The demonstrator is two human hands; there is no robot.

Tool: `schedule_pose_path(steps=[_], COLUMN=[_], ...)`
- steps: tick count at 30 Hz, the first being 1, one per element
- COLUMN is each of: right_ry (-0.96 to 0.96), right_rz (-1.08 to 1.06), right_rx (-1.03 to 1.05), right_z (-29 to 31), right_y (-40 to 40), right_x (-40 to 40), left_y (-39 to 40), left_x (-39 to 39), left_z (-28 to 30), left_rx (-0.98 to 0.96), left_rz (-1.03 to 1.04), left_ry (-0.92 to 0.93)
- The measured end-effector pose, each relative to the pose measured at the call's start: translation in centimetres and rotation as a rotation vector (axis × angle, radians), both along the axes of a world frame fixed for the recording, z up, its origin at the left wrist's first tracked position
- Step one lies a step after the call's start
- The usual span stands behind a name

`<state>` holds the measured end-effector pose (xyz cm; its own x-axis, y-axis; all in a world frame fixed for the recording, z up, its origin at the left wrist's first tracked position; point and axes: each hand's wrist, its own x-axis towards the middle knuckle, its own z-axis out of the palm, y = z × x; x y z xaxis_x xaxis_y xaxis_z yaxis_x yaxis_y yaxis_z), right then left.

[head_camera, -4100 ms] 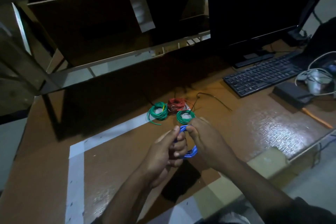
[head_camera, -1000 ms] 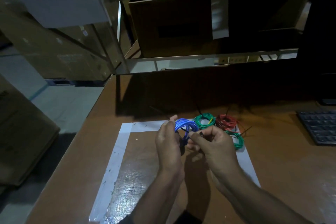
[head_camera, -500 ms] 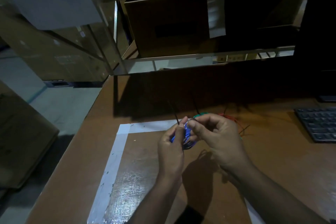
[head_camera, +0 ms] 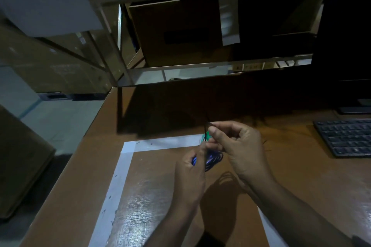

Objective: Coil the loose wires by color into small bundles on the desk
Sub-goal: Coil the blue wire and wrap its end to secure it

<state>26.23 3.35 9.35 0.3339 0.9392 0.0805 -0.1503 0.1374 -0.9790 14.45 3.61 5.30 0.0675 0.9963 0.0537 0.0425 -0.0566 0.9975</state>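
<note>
- Blue insulated wire, wound into a small coil [head_camera: 213, 159], was held above the brown wooden desk [head_camera: 301, 176], between the two hands and inside the white tape outline [head_camera: 122, 174].
- The left hand [head_camera: 189, 174] was curled closed around the coil's near side, a strip of blue showing at its fingers.
- The right hand [head_camera: 236, 146] was closed in a pinch, thumb and forefinger gripping a thin dark wire end [head_camera: 206, 124] that stood up from the coil.
- A small patch of a green wire bundle [head_camera: 203, 137] showed just behind the right thumb, lying on the tape.
- A black computer keyboard [head_camera: 345, 136] lay well apart at the right edge.
</note>
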Motion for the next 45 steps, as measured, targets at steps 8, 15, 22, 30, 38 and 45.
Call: schedule_pose_path(steps=[8, 15, 22, 30, 38, 45], right_ry=[0.05, -0.048, -0.153, -0.107, 0.165, 0.192], right_rz=[0.049, 0.13, 0.225, 0.248, 0.251, 0.199], right_rx=[-0.031, -0.112, -0.168, -0.202, -0.136, -0.094], right_z=[-0.7, -0.8, -0.5, -0.3, -0.4, -0.3], right_y=[-0.4, -0.1, -0.1, -0.4, -1.2, -2.0], right_x=[0.7, 2.0, 2.5, 2.8, 2.8, 3.2], left_y=[-0.8, -1.0, -1.0, -1.0, -1.1, -0.7], left_x=[0.0, 0.0, 0.1, 0.1, 0.3, 0.5], left_z=[0.1, 0.4, 0.2, 0.3, 0.6, 1.0], left_rx=[-0.039, 0.016, 0.0, -0.059, -0.075, -0.073], left_rz=[-0.017, -0.024, -0.039, -0.021, 0.009, 0.094], left_ry=[-0.11, -0.105, -0.108, -0.196, -0.279, -0.315])
